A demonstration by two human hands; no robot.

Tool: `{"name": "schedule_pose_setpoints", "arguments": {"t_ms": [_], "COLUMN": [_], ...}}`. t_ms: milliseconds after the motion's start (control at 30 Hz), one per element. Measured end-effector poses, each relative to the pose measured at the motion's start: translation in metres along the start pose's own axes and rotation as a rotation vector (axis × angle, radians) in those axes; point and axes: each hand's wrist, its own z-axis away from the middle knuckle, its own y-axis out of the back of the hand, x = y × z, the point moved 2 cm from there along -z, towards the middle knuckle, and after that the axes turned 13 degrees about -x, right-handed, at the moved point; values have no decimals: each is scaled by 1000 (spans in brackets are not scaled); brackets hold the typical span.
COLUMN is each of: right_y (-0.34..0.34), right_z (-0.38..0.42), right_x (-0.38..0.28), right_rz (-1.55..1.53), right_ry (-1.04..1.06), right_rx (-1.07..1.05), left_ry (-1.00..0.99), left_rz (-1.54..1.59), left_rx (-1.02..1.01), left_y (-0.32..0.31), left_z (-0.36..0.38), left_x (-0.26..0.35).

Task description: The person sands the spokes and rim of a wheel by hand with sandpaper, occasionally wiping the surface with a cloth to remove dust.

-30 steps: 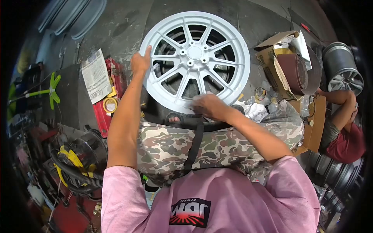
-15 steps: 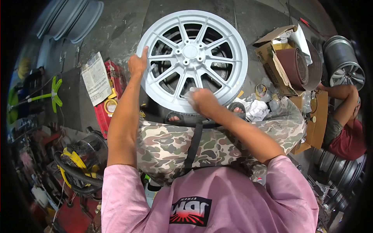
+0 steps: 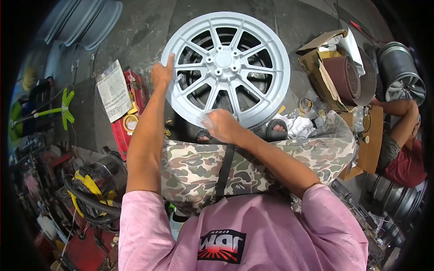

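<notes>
A light grey alloy wheel rim (image 3: 223,58) with several spokes lies face up before me, dark openings between its spokes. My left hand (image 3: 162,73) grips its left edge, thumb stretched along the outer lip. At the near lip, my right hand (image 3: 222,126) is closed around a pale, crumpled piece (image 3: 208,120), pressed low on the rim and smeared by motion. Whether that piece is cloth or abrasive paper I cannot tell. Below the rim, my feet in dark sandals (image 3: 276,129) show past my camouflage-covered lap (image 3: 194,169).
Left of the rim lie a newspaper (image 3: 113,91) and a red toolbox (image 3: 121,140) with a tape roll (image 3: 130,122). To the right stands a cardboard box (image 3: 315,74) beside a brown abrasive roll (image 3: 341,81). Another person (image 3: 403,160) sits far right near more wheels (image 3: 400,67).
My right hand has slid left along the near lip with the pale piece. My left hand keeps its hold on the rim, which has barely shifted in view.
</notes>
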Motion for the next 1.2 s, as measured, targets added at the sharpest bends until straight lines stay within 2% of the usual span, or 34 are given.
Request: {"name": "schedule_pose_setpoints", "arguments": {"t_ms": [67,100,133,200,267,333,400,467,500,567,667,800,867,900,967,1100,1200], "right_y": [19,22,32,57,55,48,33,16,19,26,2,9,16,16,21,-1,13], "right_z": [5,4,7,16,26,32,34,47,49,47,26,11,31,33,35,3,30], "right_x": [-11,-4,1,12,15,14,16,20,14,10,6,-12,-3,-1,0,-22,-16], "right_rz": [-428,-283,-282,13,-14,44,156,389,385,148,165,77,349,351,243,213,307], "right_ry": [222,202,204,94,57,164,146,343,342,213,152,135,133,134,198,138,147], "right_rx": [-134,-50,-50,170,127,38,-25,328,327,32,-12,-51,-124,-129,22,-81,-74], "left_ry": [4,3,3,10,1,-17,-30,-26,-24,-30,-40,-29,-24,-20,-12,2,34], "left_rz": [5,5,6,5,4,18,32,36,33,40,36,30,26,29,18,15,17], "left_rx": [7,5,-4,-9,-10,0,19,23,21,25,40,28,19,17,28,14,-12], "left_y": [-4,-4,-3,-1,-3,-6,-5,-7,-7,-8,-10,-5,-7,-7,-7,-3,-7], "left_z": [0,0,-1,-2,-2,-2,-4,-4,-4,-5,-6,-4,-3,-2,0,0,-2], "left_x": [-2,-1,0,-2,-2,-3,-4,-4,-4,-5,-8,-5,-4,-4,-3,-3,-3]}}
